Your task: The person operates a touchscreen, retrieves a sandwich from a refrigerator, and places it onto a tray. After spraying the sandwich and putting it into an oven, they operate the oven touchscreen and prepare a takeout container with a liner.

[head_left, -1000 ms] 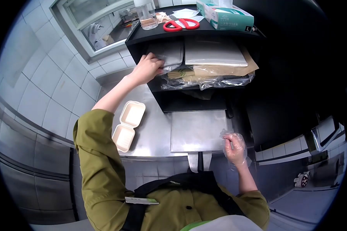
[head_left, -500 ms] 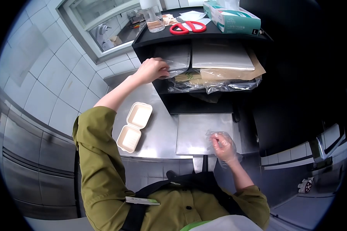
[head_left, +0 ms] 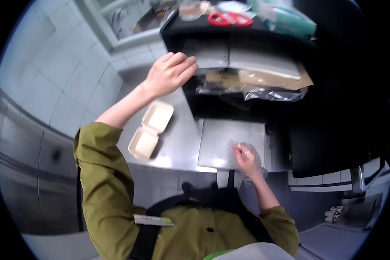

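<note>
My bare left hand point(head_left: 171, 74) is in front of the upper left shelf opening, its fingers curled inward. Whatever may be in its fingertips is hidden. Just behind it lies a stack of clear plastic sheets or bags point(head_left: 210, 58). My right hand point(head_left: 247, 159) wears a loose clear plastic glove point(head_left: 258, 167) and hovers over the square metal panel point(head_left: 216, 134), with its fingers curled and nothing visible in them. Between my arms, an open two-part clamshell takeout box point(head_left: 158, 117) rests on the steel counter point(head_left: 177, 149).
The black shelf unit point(head_left: 199, 102) holds white sheets point(head_left: 264, 56), brown paper point(head_left: 305, 80) and crumpled clear plastic point(head_left: 275, 94). On top are red-handled scissors point(head_left: 221, 20) and a teal-and-white glove box point(head_left: 288, 21). A tiled wall point(head_left: 47, 65) stands at left.
My left hand has turned its knuckles up and drawn off the plastic it was touching. The right hand stays curled above the metal panel. The whole view has shifted and blurred slightly.
</note>
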### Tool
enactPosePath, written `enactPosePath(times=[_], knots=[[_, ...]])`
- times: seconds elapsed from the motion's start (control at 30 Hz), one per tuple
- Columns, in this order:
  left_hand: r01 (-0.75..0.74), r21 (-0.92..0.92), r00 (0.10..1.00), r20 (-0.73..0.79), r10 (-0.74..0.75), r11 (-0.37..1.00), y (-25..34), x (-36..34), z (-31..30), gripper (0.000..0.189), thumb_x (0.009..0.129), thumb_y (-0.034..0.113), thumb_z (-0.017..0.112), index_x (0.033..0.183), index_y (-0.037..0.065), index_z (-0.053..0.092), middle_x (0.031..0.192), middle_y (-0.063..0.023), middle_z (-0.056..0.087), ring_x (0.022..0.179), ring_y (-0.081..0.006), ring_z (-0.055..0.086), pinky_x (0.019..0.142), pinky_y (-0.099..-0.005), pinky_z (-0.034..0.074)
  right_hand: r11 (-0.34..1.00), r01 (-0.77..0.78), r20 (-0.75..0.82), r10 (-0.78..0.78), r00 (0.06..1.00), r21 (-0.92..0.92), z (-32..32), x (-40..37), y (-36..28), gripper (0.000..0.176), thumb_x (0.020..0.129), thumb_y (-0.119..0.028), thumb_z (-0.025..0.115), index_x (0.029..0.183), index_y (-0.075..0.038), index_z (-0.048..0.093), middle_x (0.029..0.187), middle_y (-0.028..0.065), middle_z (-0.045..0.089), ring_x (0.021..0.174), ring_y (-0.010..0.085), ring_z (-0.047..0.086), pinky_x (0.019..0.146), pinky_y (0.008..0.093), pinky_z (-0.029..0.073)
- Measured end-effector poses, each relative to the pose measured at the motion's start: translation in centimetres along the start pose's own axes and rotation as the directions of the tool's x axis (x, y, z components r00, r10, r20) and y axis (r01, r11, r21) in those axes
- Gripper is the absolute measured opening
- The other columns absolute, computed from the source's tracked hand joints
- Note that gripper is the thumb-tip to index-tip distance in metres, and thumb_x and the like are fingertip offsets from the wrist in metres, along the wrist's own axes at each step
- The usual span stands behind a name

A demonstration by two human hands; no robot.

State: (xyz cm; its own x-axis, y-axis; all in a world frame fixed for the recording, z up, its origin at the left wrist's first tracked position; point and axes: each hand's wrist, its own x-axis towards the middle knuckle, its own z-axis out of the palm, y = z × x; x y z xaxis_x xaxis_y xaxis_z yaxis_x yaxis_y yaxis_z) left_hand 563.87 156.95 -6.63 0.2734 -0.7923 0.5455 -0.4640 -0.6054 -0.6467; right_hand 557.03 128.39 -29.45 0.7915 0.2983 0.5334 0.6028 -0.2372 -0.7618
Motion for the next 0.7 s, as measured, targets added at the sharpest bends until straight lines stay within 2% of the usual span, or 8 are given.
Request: enactPosePath(times=[0.13, 0.33, 0.37, 0.5, 0.53, 0.63, 0.67, 0.7], knots=[[-0.074, 0.132, 0.996, -0.039, 0.08, 0.988, 1.9, -8.1, -6.7, 0.02, 0.065, 0.007, 0.06, 0.084, 0.002, 0.064, 0.088, -0.0055, 0.065, 0.075, -0.0149, 0.055, 0.061, -0.025, 0.041, 1.0, -0.022, 0.126, 0.023, 0.992, -0.007, 1.7, 0.2, -1.5, 0.009, 0.08, -0.004, 0.058, 0.088, 0.0, 0.058, 0.077, 0.0099, 0.062, 0.069, 0.0199, 0.059, 0.063, 0.0296, 0.046], [0.301, -0.053, 0.919, 0.281, -0.275, 0.952, 6.9, -26.4, -7.5, 0.026, 0.066, 0.003, 0.057, 0.092, 0.001, 0.062, 0.099, -0.0062, 0.064, 0.057, -0.013, 0.052, 0.048, -0.0239, 0.042, 0.945, -0.287, 0.372, 0.214, 0.903, 0.154, 9.5, -1.2, -2.0, 0.015, 0.082, -0.008, 0.057, 0.096, 0.0, 0.058, 0.081, 0.0086, 0.06, 0.069, 0.015, 0.056, 0.065, 0.0251, 0.045], [0.381, -0.097, 0.863, 0.393, -0.317, 0.919, 8.0, -28.8, -7.2, 0.028, 0.066, 0.003, 0.056, 0.094, 0.002, 0.06, 0.099, -0.007, 0.064, 0.063, -0.0154, 0.057, 0.051, -0.025, 0.046, 0.93, -0.328, 0.416, 0.236, 0.879, 0.166, 11.2, -1.2, -2.2, 0.016, 0.083, -0.008, 0.057, 0.097, 0.0, 0.058, 0.083, 0.0091, 0.061, 0.069, 0.0153, 0.057, 0.065, 0.0251, 0.045], [0.569, -0.253, 0.765, 0.511, -0.392, 0.782, 11.5, -39.3, -4.5, 0.03, 0.067, 0.003, 0.056, 0.096, 0.003, 0.058, 0.102, -0.0086, 0.062, 0.084, -0.0222, 0.063, 0.068, -0.0302, 0.053, 0.922, -0.356, 0.5, 0.238, 0.833, 0.153, 18.9, -0.8, -3.8, 0.023, 0.085, -0.017, 0.054, 0.099, 0.0, 0.058, 0.082, 0.01, 0.061, 0.072, 0.016, 0.058, 0.066, 0.0271, 0.045], [0.596, -0.287, 0.751, 0.53, -0.393, 0.75, 12.1, -41.4, -4.1, 0.032, 0.067, 0.001, 0.055, 0.099, 0.003, 0.057, 0.104, -0.0089, 0.061, 0.085, -0.0223, 0.063, 0.069, -0.0306, 0.053, 0.934, -0.358, 0.533, 0.292, 0.794, 0.022, 21.1, -1.4, -2.9, 0.027, 0.086, -0.022, 0.051, 0.099, 0.0, 0.058, 0.078, 0.0095, 0.061, 0.072, 0.0155, 0.057, 0.065, 0.0283, 0.046], [0.594, -0.428, 0.774, 0.534, -0.339, 0.681, 11.8, -45.1, -3.8, 0.033, 0.068, 0.0, 0.056, 0.101, 0.002, 0.056, 0.107, -0.0099, 0.059, 0.088, -0.0239, 0.062, 0.07, -0.0311, 0.053, 0.796, -0.604, 0.611, 0.455, 0.647, 0.046, 27.5, -3.0, -3.3, 0.031, 0.086, -0.025, 0.049, 0.098, 0.002, 0.057, 0.073, 0.009, 0.06, 0.07, 0.0148, 0.057, 0.063, 0.0283, 0.045], [0.593, -0.476, 0.784, 0.526, -0.331, 0.649, 11.7, -46.0, -3.8, 0.034, 0.068, 0.0, 0.056, 0.101, 0.002, 0.056, 0.108, -0.0101, 0.059, 0.089, -0.0241, 0.061, 0.071, -0.0312, 0.053, 0.73, -0.681, 0.65, 0.546, 0.529, -0.059, 29.0, -2.6, -4.3, 0.032, 0.086, -0.026, 0.048, 0.099, 0.002, 0.057, 0.077, 0.0081, 0.06, 0.07, 0.0142, 0.056, 0.063, 0.0276, 0.046], [0.595, -0.52, 0.79, 0.519, -0.327, 0.612, 11.8, -46.9, -3.8, 0.034, 0.068, 0.0, 0.057, 0.101, 0.002, 0.056, 0.108, -0.0103, 0.059, 0.089, -0.0244, 0.061, 0.071, -0.0312, 0.053, 0.652, -0.757, 0.591, 0.593, 0.548, 0.048, 30.8, -3.4, -4.3, 0.032, 0.086, -0.027, 0.048, 0.099, 0.002, 0.057, 0.079, 0.0075, 0.06, 0.07, 0.0138, 0.056, 0.063, 0.0271, 0.046]])
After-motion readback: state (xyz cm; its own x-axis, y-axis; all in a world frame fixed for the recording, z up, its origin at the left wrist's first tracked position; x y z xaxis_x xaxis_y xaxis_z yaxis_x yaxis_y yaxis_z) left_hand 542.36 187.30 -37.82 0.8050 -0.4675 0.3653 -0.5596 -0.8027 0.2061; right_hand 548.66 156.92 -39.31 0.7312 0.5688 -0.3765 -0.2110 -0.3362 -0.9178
